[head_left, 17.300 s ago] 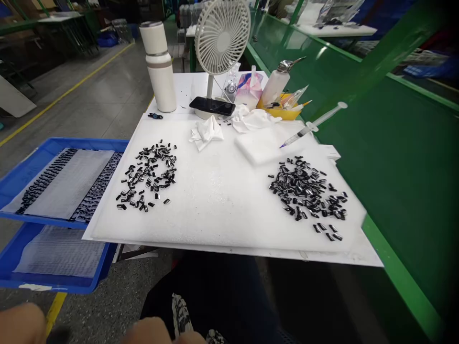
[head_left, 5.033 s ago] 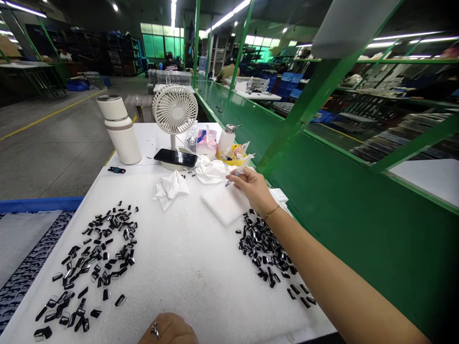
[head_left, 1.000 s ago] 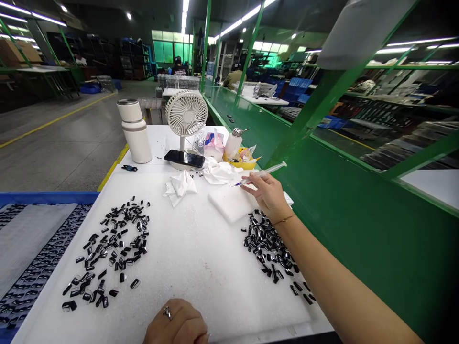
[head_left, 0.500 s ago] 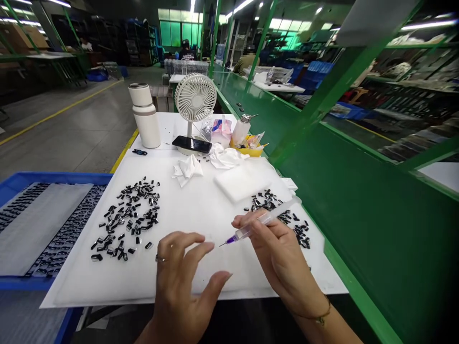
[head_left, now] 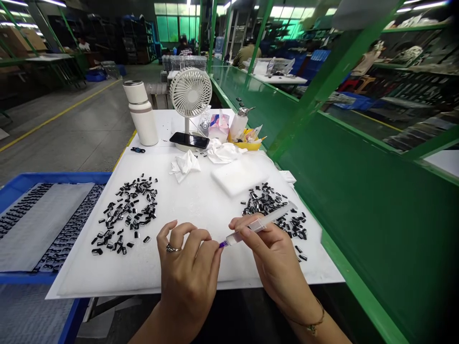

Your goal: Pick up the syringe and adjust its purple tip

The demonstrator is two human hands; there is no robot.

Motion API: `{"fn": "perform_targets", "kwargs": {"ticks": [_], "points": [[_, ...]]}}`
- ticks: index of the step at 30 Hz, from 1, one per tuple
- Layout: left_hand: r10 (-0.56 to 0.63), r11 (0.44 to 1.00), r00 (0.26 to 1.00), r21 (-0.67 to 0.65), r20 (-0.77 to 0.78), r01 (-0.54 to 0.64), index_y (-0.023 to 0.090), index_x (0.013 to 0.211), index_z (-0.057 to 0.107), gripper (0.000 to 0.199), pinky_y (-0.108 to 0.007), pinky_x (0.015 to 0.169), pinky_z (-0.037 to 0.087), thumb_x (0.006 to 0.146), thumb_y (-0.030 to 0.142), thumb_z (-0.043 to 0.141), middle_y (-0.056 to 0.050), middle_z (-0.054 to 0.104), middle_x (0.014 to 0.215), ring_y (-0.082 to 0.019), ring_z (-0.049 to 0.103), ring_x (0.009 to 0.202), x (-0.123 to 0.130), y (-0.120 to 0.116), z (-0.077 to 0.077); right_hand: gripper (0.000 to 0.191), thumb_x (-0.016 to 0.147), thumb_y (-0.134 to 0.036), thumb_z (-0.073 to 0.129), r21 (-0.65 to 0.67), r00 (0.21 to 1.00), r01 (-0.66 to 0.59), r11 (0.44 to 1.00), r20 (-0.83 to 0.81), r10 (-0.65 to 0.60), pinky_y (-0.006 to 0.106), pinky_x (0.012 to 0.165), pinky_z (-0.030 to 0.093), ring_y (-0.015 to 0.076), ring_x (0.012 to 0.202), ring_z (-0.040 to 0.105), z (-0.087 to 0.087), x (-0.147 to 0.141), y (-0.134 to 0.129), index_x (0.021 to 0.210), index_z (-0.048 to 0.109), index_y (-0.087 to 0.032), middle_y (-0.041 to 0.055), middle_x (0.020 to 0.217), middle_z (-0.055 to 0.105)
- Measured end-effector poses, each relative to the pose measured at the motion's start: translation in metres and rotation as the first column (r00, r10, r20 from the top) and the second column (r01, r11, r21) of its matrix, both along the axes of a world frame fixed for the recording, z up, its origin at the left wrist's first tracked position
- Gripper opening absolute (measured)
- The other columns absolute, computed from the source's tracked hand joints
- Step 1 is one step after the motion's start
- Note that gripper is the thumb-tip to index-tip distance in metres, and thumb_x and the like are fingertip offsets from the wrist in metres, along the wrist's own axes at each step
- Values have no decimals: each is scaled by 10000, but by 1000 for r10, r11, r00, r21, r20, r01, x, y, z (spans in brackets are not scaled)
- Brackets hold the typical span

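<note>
Green benches run down a big work room, and a white surface (head_left: 107, 284) sits close by. Two hands work over it. The right hand (head_left: 274, 255) is closed around one clear syringe (head_left: 272, 220), and its purple tip (head_left: 223, 244) points left. The left hand (head_left: 188, 263) is curled up just beside that tip; I cannot tell if it pinches something tiny. The work right now is close work at the tip, and it calls for slow, steady fingers. One pile of small black pieces (head_left: 127, 215) lies left, another pile (head_left: 267, 203) right, too many to count. Nearby are two white cloths (head_left: 184, 167) and one foam block (head_left: 240, 174).
</note>
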State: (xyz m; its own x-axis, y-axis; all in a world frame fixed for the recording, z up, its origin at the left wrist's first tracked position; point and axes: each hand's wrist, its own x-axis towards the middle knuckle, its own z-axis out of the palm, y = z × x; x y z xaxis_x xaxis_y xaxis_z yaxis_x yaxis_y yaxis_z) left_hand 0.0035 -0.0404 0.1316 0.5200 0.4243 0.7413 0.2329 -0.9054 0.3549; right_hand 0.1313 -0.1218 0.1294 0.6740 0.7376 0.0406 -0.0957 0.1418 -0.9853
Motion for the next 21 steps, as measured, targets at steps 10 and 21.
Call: {"fn": "perform_targets", "kwargs": {"ticks": [10, 21], "points": [[-17, 994, 998, 108, -61, 23, 125, 750, 611, 133, -584, 939, 375, 800, 3, 605, -39, 634, 762, -224, 561, 846, 1, 0, 2, 184, 783, -399, 717, -49, 998, 66, 997, 25, -64, 296, 768, 450, 167, 815, 552, -6, -2, -3, 763, 677, -220, 21, 801, 621], [15, 976, 996, 218, -85, 3, 107, 780, 623, 114, -620, 947, 365, 793, -6, 633, -55, 657, 768, -237, 582, 855, -5, -2, 1, 215, 760, -416, 731, -59, 989, 104, 993, -99, -109, 305, 724, 454, 174, 778, 555, -10, -10, -1, 746, 678, -208, 34, 779, 624]]}}
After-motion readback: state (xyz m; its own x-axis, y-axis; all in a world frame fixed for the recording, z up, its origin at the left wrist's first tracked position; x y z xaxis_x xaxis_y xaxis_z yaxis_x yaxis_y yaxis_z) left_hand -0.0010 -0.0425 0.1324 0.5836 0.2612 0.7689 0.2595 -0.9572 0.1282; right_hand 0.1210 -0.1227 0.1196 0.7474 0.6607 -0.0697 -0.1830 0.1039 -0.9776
